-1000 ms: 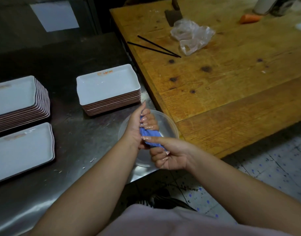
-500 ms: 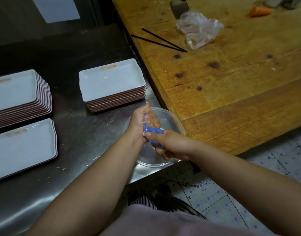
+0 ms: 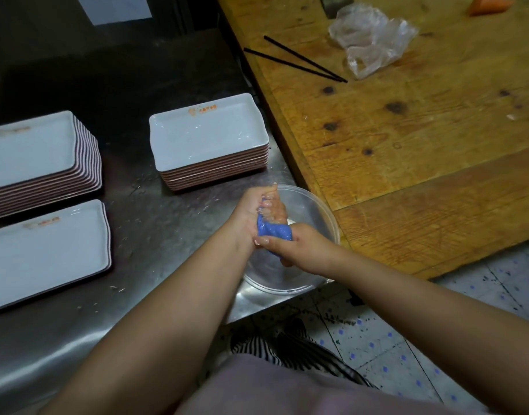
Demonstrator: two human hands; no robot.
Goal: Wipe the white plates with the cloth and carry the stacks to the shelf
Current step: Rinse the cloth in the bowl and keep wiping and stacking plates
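Cloth: the blue cloth [image 3: 273,230] is bunched into a tight roll, gripped at both ends by the two hands and held over the clear plastic bowl [image 3: 323,211].
Left hand: the left hand [image 3: 257,208] has its fingers curled round the far end of the cloth; they look wet and glossy.
Right hand: the right hand [image 3: 299,245] is clamped round the near end, its thumb lying across the roll toward the left wrist.
Bowl: it sits directly under the hands at the near right corner of the steel counter [image 3: 155,223], beside the wooden table [image 3: 422,130].
Nearest plate stack: a stack of white rectangular plates [image 3: 208,136] with reddish undersides stands just beyond the left hand, its top plate bearing an orange mark.
Plates further left: a taller stack [image 3: 32,151] stands well left of the hands, and nearer than it lies a low stack [image 3: 44,250].
Beyond the right hand: black chopsticks [image 3: 296,62], a crumpled clear plastic bag [image 3: 371,37] and a carrot piece [image 3: 488,6] lie on the wooden table.
Below the hands: a speckled tiled floor [image 3: 392,348].
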